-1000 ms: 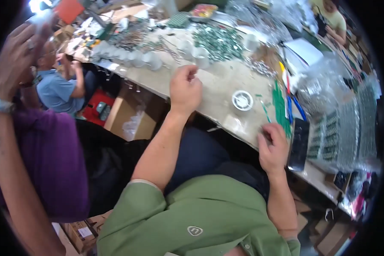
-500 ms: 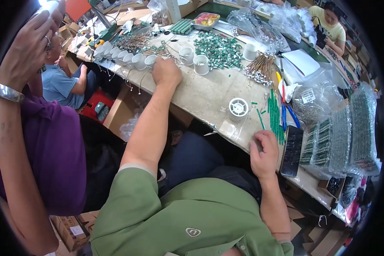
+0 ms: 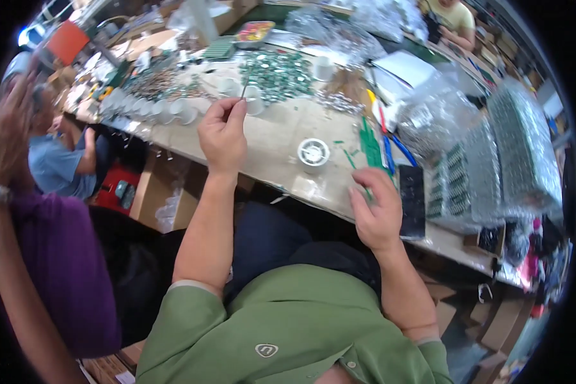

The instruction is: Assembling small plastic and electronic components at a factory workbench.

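My left hand (image 3: 224, 137) is raised over the front of the bench, thumb and forefinger pinched on a thin dark wire-like piece (image 3: 244, 88) that points up. Behind it stand white cups (image 3: 254, 100), partly covered by the hand. My right hand (image 3: 376, 208) rests at the bench's front edge, thumb and curled fingers apart, with a bit of green between them. Just beyond its fingertips lie thin green strips (image 3: 370, 147). A round white spool-like piece (image 3: 313, 153) with a spoked top stands between my hands.
Many small green pieces (image 3: 275, 73) are heaped at the back, beside bundled brown leads (image 3: 345, 89). Blue-handled pliers (image 3: 403, 149), a black phone-like slab (image 3: 411, 201) and wrapped stacks (image 3: 525, 153) lie right. A person in purple (image 3: 57, 269) stands close at left; others sit farther off.
My left hand has come away from the row of white cups, back toward me, with the thin piece in its fingertips. My right hand stays by the green strips. The whole view has shifted.
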Action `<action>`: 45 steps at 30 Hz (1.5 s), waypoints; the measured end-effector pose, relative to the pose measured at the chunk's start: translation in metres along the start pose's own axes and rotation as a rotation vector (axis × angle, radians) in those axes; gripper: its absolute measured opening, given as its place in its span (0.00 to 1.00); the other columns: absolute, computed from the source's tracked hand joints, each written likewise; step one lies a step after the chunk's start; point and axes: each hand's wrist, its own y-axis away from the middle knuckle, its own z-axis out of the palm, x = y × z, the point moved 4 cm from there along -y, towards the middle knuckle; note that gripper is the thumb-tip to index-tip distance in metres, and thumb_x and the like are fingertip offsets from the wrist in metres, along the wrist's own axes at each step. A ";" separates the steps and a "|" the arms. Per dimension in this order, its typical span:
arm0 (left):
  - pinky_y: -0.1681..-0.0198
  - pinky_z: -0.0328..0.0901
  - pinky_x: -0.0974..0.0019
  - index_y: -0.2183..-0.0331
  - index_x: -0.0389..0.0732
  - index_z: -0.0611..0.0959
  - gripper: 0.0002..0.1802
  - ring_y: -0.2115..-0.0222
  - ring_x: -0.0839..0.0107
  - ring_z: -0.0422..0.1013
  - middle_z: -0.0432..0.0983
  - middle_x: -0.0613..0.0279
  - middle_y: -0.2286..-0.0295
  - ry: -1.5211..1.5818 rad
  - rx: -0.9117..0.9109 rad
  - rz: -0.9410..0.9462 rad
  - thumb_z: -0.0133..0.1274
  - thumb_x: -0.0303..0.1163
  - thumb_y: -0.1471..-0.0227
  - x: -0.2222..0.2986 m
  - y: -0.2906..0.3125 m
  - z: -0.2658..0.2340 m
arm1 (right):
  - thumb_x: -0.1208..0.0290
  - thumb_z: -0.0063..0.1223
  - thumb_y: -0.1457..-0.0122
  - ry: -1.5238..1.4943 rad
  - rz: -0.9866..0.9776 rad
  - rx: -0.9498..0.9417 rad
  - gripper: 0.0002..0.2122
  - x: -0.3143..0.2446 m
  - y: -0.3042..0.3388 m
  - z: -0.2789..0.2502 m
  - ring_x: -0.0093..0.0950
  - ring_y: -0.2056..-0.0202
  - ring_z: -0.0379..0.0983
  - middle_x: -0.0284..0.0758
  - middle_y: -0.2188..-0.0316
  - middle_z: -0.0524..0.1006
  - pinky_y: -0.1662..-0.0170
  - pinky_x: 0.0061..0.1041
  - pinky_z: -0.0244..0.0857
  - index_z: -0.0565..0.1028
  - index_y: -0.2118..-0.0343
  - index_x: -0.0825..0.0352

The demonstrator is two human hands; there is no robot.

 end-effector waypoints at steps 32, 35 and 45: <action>0.71 0.62 0.76 0.69 0.36 0.89 0.01 0.77 0.80 0.66 0.78 0.70 0.78 -0.338 -0.863 0.173 0.64 0.21 0.47 0.073 0.120 0.062 | 0.78 0.63 0.43 -0.263 0.096 -0.125 0.09 -0.005 0.013 0.002 0.25 0.62 0.75 0.36 0.59 0.82 0.56 0.23 0.69 0.82 0.59 0.70; 0.70 0.63 0.76 0.67 0.36 0.89 0.03 0.76 0.79 0.67 0.79 0.68 0.77 -0.286 -0.885 -0.052 0.63 0.21 0.46 0.062 0.120 0.056 | 0.80 0.62 0.41 -0.344 0.197 -0.173 0.07 -0.005 0.017 0.003 0.22 0.64 0.74 0.34 0.62 0.82 0.58 0.20 0.68 0.82 0.60 0.70; 0.64 0.69 0.75 0.59 0.33 0.86 0.07 0.71 0.76 0.72 0.82 0.60 0.70 0.389 -0.787 -0.630 0.59 0.20 0.40 0.027 0.136 0.053 | 0.81 0.61 0.37 -0.509 0.334 -0.027 0.02 -0.004 0.026 0.007 0.17 0.69 0.71 0.31 0.70 0.82 0.62 0.15 0.66 0.82 0.62 0.72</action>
